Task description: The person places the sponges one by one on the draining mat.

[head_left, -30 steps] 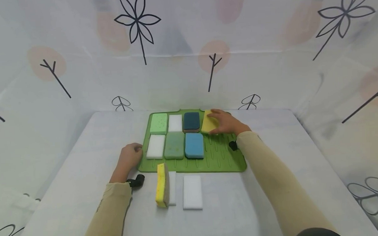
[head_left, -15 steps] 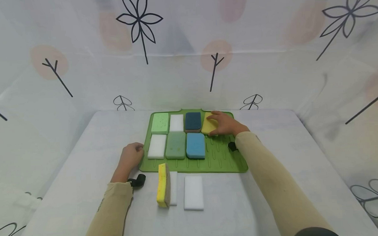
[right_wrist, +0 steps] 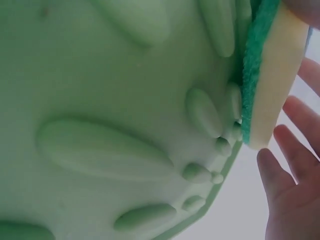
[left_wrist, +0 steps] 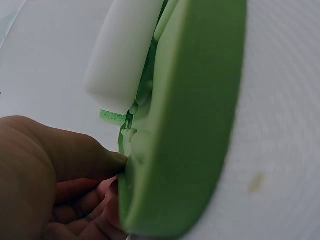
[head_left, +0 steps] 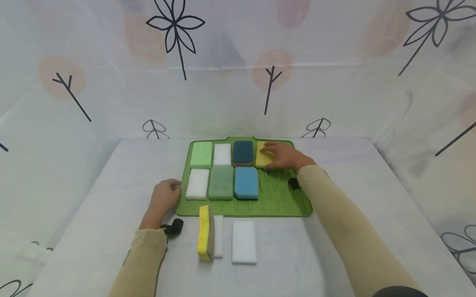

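Note:
A green ridged drying mat (head_left: pixel 279 199) lies at the back of the table with sponges in two rows. My left hand (head_left: pixel 165 195) pinches its left edge, thumb on top and fingers curled beneath in the left wrist view. At the mat's back right, my right hand (head_left: pixel 283 155) holds a yellow sponge (head_left: pixel 260 156) by its edges; the right wrist view shows its green scouring layer (right_wrist: pixel 252 80) against the mat. Left of it sits a dark blue sponge (head_left: pixel 243 152). A blue sponge (head_left: pixel 246 183) lies in the front row.
Also on the mat are a light green sponge (head_left: pixel 201 155), a green sponge (head_left: pixel 221 183) and two white ones (head_left: pixel 222 154). In front, a yellow sponge (head_left: pixel 204 232) stands on edge beside a white pad (head_left: pixel 218 236). Another white pad (head_left: pixel 243 242) lies flat.
My right hand and the yellow sponge have shifted very slightly right, away from the dark blue sponge. The left hand stays on the mat's edge.

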A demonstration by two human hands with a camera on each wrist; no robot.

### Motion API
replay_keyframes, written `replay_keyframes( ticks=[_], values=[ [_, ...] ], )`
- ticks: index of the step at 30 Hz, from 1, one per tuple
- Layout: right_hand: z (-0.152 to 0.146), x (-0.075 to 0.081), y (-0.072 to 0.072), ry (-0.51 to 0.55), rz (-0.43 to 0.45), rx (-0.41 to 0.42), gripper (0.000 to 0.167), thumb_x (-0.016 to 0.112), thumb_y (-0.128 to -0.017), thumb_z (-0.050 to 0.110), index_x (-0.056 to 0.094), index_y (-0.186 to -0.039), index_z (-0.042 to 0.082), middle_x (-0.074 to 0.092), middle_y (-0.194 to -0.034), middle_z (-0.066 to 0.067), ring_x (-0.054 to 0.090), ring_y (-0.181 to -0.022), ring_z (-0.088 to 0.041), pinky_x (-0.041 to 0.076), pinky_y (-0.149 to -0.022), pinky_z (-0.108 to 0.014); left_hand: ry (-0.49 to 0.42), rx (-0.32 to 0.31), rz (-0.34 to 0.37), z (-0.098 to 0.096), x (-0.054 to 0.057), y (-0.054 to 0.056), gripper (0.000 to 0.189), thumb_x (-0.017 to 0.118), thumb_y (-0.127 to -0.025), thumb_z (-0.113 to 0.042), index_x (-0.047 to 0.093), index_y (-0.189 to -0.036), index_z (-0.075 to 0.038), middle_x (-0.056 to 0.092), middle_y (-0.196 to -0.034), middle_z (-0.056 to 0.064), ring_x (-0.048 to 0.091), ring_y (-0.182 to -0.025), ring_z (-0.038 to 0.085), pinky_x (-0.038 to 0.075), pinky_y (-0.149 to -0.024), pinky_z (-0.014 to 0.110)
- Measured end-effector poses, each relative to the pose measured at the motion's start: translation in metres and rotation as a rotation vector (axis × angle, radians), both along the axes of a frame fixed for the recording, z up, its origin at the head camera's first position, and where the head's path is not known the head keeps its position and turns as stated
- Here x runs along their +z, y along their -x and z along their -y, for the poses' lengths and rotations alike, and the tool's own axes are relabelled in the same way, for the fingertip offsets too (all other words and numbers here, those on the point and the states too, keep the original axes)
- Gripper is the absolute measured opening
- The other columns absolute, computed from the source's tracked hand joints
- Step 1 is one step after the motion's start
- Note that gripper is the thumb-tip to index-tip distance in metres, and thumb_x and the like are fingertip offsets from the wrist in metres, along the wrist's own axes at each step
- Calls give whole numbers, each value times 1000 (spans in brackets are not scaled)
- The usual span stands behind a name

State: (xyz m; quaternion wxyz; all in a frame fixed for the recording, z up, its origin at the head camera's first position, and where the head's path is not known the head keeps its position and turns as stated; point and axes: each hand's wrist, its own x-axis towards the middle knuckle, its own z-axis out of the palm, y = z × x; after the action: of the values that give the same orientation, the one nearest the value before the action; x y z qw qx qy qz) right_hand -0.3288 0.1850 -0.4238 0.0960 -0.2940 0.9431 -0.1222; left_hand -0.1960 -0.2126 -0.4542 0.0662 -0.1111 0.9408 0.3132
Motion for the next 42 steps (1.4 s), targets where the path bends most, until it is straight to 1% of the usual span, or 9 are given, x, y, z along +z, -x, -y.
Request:
replay_keyframes(
  ticks=[4,8,12,17,26,33,37,42],
  values=[
    [0,2,-2,8,2,19,65,68,-84,39,50,-141,13,36,-154,-14,32,-142,-38,26,-115,-55,7,-8,0,0,0,1,43,42,-92,-14,58,-129,1,61,-125,21,57,-105,30,50,-88,46],
    [1,2,-5,35,3,40,58,65,-86,29,52,-140,11,39,-153,-14,33,-142,-38,25,-116,-56,6,-7,7,-1,0,1,43,42,-92,-14,57,-129,1,61,-125,21,57,-105,30,50,-88,46],
    [1,-1,-6,46,10,28,56,62,-87,25,52,-140,11,38,-153,-14,32,-142,-38,24,-116,-55,4,-4,13,-2,1,2,44,42,-92,-15,57,-130,0,60,-125,21,57,-107,30,50,-89,46],
    [2,-2,-8,40,21,14,56,61,-88,24,49,-142,12,36,-155,-14,30,-143,-39,24,-116,-56,5,-6,13,-2,2,1,44,41,-92,-15,57,-130,0,60,-126,21,57,-110,32,49,-91,47],
    [3,1,-14,53,18,10,55,62,-89,25,50,-141,10,36,-154,-17,31,-142,-41,25,-115,-58,4,-11,12,-3,3,1,44,41,-92,-15,57,-131,0,60,-127,21,57,-110,32,49,-91,47],
    [3,1,-16,25,26,-17,62,64,-88,28,45,-145,13,30,-157,-15,29,-143,-40,27,-114,-57,11,-16,15,-4,4,1,44,41,-92,-15,56,-131,1,59,-127,22,57,-112,33,49,-93,48],
    [2,1,-18,45,23,-21,63,66,-87,28,46,-145,13,30,-157,-15,29,-143,-39,27,-115,-57,13,-24,12,-3,5,1,44,41,-92,-15,56,-131,1,60,-127,22,57,-111,33,49,-93,48],
    [2,6,-28,68,-4,-17,63,67,-87,29,45,-144,12,30,-156,-16,28,-143,-39,27,-114,-58,3,-17,29,-2,6,0,45,41,-92,-15,55,-132,1,58,-129,22,56,-114,34,48,-95,49]
  ],
)
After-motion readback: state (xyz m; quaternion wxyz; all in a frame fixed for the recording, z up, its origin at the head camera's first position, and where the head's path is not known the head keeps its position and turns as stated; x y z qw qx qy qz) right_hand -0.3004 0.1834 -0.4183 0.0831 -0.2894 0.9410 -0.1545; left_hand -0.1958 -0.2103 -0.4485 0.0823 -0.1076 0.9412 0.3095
